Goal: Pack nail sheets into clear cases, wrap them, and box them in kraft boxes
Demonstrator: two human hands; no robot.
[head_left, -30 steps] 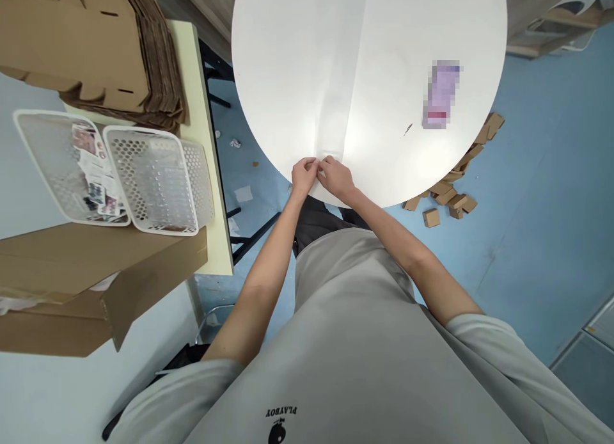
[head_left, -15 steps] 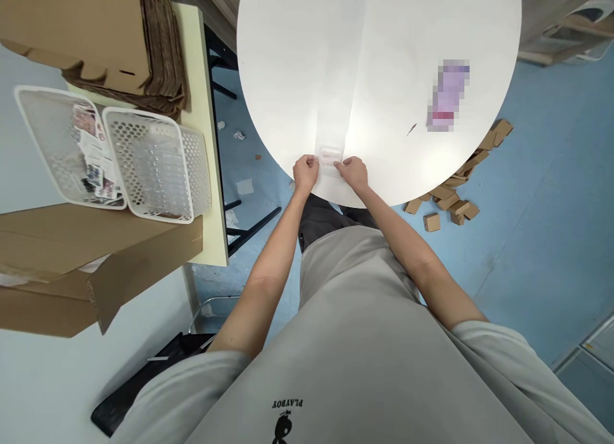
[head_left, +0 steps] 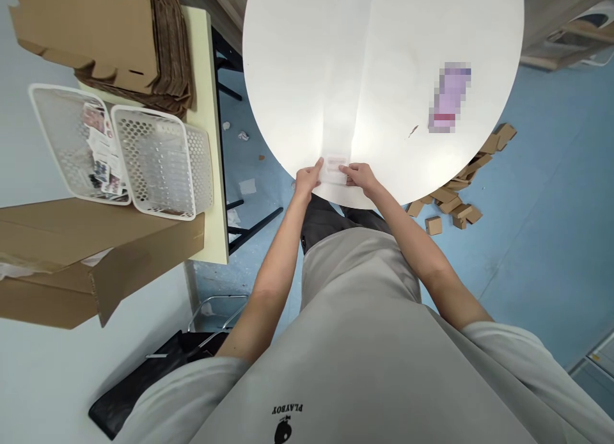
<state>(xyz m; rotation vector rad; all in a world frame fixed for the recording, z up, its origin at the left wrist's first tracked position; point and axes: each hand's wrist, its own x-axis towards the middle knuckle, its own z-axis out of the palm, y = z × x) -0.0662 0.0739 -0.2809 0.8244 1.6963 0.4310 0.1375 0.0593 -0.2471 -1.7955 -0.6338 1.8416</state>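
A small clear plastic piece (head_left: 334, 176) with faint pinkish marks lies at the near edge of the round white table (head_left: 288, 79). It looks like a flat tray or case; I cannot tell which. My left hand (head_left: 308, 178) grips its left side, the index finger pointing along the edge. At the right side my right hand (head_left: 361, 176) pinches it, with a fingertip over the marks. A pale translucent band (head_left: 341, 98) runs from the piece toward the far side of the table; whether it is film or a reflection is unclear.
A blurred-out purple object (head_left: 449, 98) lies on the table's right. On the left side table (head_left: 204, 79) are flattened cardboard boxes (head_left: 86, 34), a white basket (head_left: 48, 143) with printed cards, another basket (head_left: 199, 169) with clear plastic cases, and a carton (head_left: 144, 252). Small brown boxes (head_left: 451, 198) litter the floor.
My right hand has shifted slightly right, and its fingers have turned more sideways. My left index finger now stretches further forward along the piece. The whole view has moved a little.
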